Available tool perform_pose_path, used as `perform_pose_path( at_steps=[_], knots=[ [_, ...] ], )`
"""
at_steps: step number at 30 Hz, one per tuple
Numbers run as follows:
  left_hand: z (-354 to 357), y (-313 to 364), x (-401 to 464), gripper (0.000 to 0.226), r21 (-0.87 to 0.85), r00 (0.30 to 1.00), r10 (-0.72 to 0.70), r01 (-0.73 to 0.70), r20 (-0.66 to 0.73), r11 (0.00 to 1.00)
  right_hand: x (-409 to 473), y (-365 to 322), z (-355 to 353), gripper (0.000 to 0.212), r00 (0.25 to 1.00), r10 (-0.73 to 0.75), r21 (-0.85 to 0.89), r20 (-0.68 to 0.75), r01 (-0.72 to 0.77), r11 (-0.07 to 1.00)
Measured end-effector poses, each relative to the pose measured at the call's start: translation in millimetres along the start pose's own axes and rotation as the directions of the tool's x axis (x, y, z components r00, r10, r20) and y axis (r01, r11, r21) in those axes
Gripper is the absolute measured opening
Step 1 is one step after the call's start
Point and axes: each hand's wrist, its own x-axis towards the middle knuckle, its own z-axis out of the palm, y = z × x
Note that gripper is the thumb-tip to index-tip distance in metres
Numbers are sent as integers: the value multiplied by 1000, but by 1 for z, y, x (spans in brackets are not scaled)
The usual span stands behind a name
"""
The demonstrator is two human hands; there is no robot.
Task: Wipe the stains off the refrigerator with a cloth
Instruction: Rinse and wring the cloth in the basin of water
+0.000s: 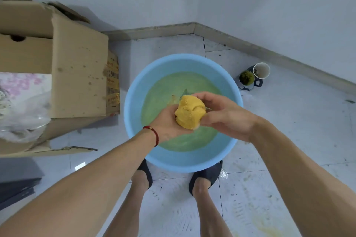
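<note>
Both hands (167,123) (227,117) grip a balled yellow cloth (189,111), hiding its underside.

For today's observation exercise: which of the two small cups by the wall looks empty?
The white cup, nearer the wall; the cup beside it holds dark green contents.

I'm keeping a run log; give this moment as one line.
stage: wringing | cloth: balled, yellow | left hand, right hand: gripping cloth | basin: below, greenish water

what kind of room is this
Probably a bare corner of a home utility or storage room: tiled floor meeting plain walls, a blue basin of greenish water on the floor, and a worn cardboard box beside it.
</note>
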Motion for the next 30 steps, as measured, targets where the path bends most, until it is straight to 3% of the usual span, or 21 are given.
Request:
perform_pose_path(
  at_steps=[1,2,3,4,5,6,7,8,10,13,15,16,18,19,21,23,25,26,27,28,30],
  knots=[
    [0,3,1,40,61,997,71,-69,-27,996,-4,-1,-4,40,1000,-13,124,13,11,992],
    [-3,6,2,32,201,977,207,-194,-47,960,-2,2,-7,28,997,-24,210,-72,39,977],
    [-6,9,3,25,359,928,373,-343,-16,868,2,8,-8,23,978,-18,254,-210,72,965],
    [-9,14,3,22,505,852,519,-477,66,720,6,16,-6,32,941,14,245,-339,74,967],
    [-11,19,4,23,615,780,603,-559,164,556,13,27,-3,48,934,63,265,-351,35,964],
    [-13,25,6,26,686,730,635,-598,252,415,18,35,4,68,965,139,335,-223,-58,940],
    [-17,30,8,27,729,696,643,-615,321,301,23,41,12,89,974,225,425,-7,-201,883],
    [-20,31,10,27,756,681,632,-616,370,222,25,44,19,104,948,264,456,177,-317,832],
    [-32,23,19,33,803,725,573,-567,381,184,27,45,23,113,917,260,402,304,-371,837],
    [-43,14,30,42,877,844,396,-453,362,162,38,44,29,79,961,266,209,80,-277,938],
    [-34,19,33,22,938,928,147,-346,342,-3,50,46,31,28,954,273,-195,-127,-294,936],
    [-27,19,33,15,955,955,43,-293,295,-35,55,47,30,16,946,249,-449,-209,-319,835],
    [-13,12,36,11,987,986,-58,-150,153,53,65,50,29,15,951,140,-800,-275,-307,516],
    [-7,6,38,16,988,991,-105,-68,83,140,68,51,28,19,959,91,-884,-268,-282,371],
    [0,-1,42,26,934,971,-240,83,4,348,69,55,24,22,978,24,-962,-205,-206,180],
    [-1,-2,42,23,837,912,-407,189,44,514,67,56,18,32,991,-17,-991,-133,-133,12],
    [-7,3,42,15,672,798,-583,351,150,652,64,60,14,41,993,-78,-988,-84,-93,-120],
    [-11,4,43,14,614,758,-626,408,185,675,62,62,14,43,992,-107,-989,-70,-83,-124],
    [-15,2,43,16,631,762,-621,394,182,669,59,63,14,47,989,-128,-994,-70,-79,-69],
    [-18,0,42,16,725,803,-574,298,162,621,56,63,15,52,987,-117,-993,-107,-102,52],
    [-22,-2,38,10,869,918,-378,84,123,488,45,53,16,60,966,3,-827,-258,-222,517]
  ],
)
